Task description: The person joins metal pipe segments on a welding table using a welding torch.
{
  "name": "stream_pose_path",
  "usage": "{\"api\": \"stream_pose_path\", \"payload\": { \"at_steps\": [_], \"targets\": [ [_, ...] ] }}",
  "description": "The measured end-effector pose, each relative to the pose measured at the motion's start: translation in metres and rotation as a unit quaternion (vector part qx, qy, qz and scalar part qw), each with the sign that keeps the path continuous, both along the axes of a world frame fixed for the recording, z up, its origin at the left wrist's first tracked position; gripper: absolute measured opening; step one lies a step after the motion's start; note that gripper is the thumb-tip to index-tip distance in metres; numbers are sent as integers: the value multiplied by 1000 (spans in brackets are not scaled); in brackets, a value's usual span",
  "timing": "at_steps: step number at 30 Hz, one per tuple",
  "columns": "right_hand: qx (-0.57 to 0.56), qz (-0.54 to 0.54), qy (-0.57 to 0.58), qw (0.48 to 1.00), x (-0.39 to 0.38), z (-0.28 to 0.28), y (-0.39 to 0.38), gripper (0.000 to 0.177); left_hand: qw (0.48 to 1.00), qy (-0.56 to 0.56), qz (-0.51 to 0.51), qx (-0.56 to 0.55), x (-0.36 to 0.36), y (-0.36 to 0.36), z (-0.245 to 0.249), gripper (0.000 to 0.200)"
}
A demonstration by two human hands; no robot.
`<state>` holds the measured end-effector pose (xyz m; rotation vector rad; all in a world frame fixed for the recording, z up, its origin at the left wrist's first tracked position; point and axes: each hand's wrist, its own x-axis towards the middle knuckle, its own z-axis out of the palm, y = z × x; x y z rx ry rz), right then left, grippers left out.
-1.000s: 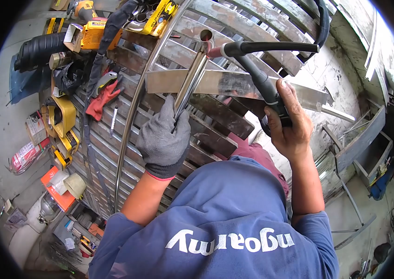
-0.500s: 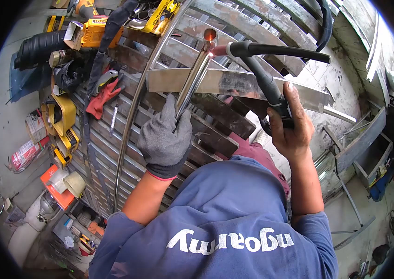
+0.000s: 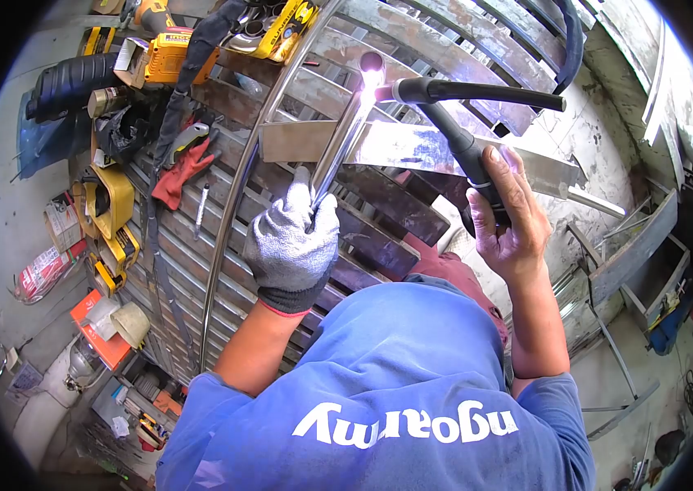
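Grips closed: gloved left hand (image 3: 291, 247) round metal tube (image 3: 336, 152), bare right hand (image 3: 516, 219) on torch (image 3: 456, 139), tip (image 3: 384, 92) glowing.

This is looking like a metalworking workshop: a welding torch (image 3: 462, 147) is glowing white against a steel tube (image 3: 336, 151), a slatted metal bench (image 3: 387, 204) is carrying it, a yellow power tool (image 3: 169, 56) is lying nearby, and metal offcuts are littering the stained floor (image 3: 649, 360).
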<state>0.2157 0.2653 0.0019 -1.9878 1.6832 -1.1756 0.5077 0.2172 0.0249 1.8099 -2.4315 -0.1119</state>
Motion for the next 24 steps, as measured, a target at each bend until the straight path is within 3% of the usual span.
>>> {"api": "stream_pose_path", "payload": {
  "at_steps": [3, 5, 15, 21, 24],
  "targets": [
    [4, -25, -26, 999, 1, 0, 2, 66, 995, 53, -26, -76, 2, -2, -8, 46],
    [4, -68, -89, 994, 5, -5, 5, 65, 995, 93, -13, -43, 1, -2, -6, 46],
    [-26, -57, -18, 998, 2, -17, 12, 61, 979, 152, 102, 91, -8, -2, 4, 48],
    [4, -53, -25, 998, 0, -10, 13, 60, 998, 55, 23, -11, -3, -3, -2, 44],
    [7, -53, -27, 998, 1, -9, 13, 61, 991, 129, 26, -15, -1, -2, -7, 43]
  ]
}}
